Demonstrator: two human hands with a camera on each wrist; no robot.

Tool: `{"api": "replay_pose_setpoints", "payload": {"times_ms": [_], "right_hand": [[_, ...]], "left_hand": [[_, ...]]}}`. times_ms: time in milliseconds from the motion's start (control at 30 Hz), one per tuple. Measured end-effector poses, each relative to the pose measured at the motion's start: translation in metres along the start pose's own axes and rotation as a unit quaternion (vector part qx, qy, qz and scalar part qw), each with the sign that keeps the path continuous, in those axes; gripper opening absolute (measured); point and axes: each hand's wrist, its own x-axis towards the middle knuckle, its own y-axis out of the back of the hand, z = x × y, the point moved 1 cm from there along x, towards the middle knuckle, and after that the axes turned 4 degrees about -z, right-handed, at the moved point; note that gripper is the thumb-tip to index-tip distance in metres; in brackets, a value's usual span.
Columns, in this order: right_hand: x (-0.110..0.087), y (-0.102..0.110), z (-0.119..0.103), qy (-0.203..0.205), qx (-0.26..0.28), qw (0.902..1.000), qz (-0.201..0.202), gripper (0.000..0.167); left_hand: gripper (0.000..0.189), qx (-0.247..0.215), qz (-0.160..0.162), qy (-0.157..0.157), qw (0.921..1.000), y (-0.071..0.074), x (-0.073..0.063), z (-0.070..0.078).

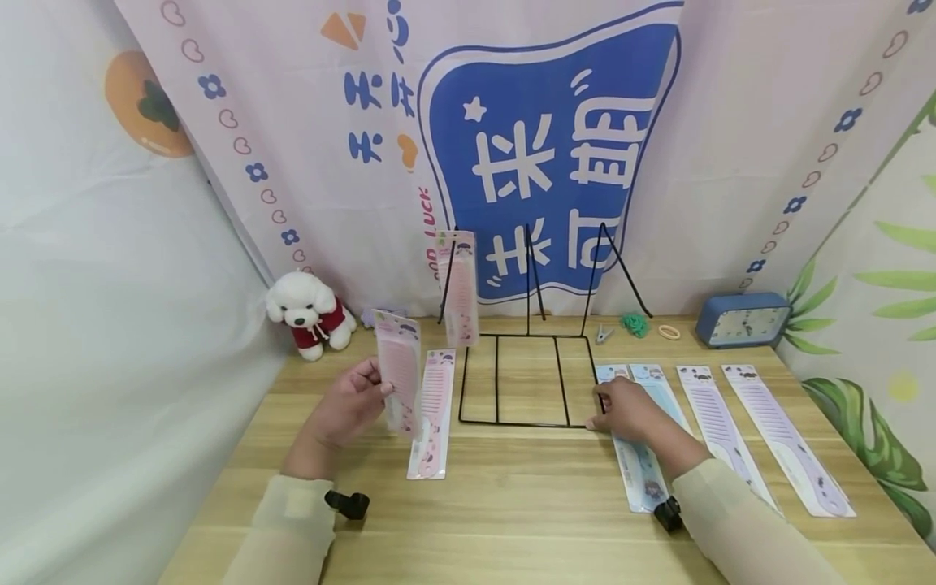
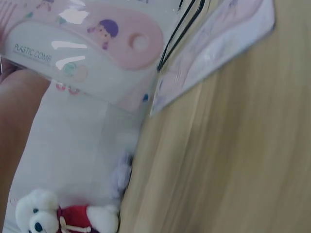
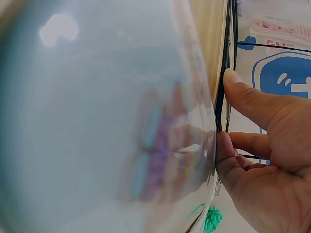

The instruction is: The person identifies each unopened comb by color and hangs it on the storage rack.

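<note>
Raised in my left hand [image 1: 342,410] is a packaged pink plastic comb [image 1: 399,375], pinched at its left edge and held nearly upright. Another packaged pink comb [image 1: 436,410] lies flat on the table just beside it. A third pink comb pack [image 1: 461,296] hangs upright at the left prong of the black wire display rack [image 1: 526,424]. With thumb and fingers, my right hand [image 1: 627,409] pinches the rack's front right corner. Beneath that hand lie two blue comb packs [image 1: 636,467], partly hidden by it. The left wrist view shows the held comb's handle [image 2: 138,43] through clear film.
Two purple comb packs [image 1: 791,443] lie at the right. Along the back stand a white toy dog [image 1: 301,302] in red and a blue clock [image 1: 744,319]. Between rack and clock are a small clip [image 1: 603,334], a green hair tie [image 1: 634,325] and a beige ring [image 1: 669,331].
</note>
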Motion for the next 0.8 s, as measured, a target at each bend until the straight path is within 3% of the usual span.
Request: {"api": "replay_pose_setpoints", "payload": {"times_ms": [100, 233, 500, 800], "right_hand": [[0.0, 0.0, 0.001, -0.001, 0.001, 1.0, -0.001, 0.07], [0.001, 0.0, 0.001, -0.003, 0.001, 1.0, -0.003, 0.071], [0.002, 0.0, 0.002, -0.009, 0.003, 0.9999, -0.007, 0.072], [0.003, 0.0, 0.001, -0.012, -0.006, 0.9999, -0.004, 0.071]], "left_hand": [[0.046, -0.004, -0.033, -0.002, 0.9994, -0.011, 0.003, -0.002], [0.041, -0.004, -0.04, -0.005, 0.9992, -0.025, 0.008, -0.004], [0.033, 0.004, -0.008, 0.012, 0.9999, -0.04, 0.019, -0.005], [0.03, 0.009, 0.023, 0.033, 0.9992, -0.042, 0.021, -0.005]]}}
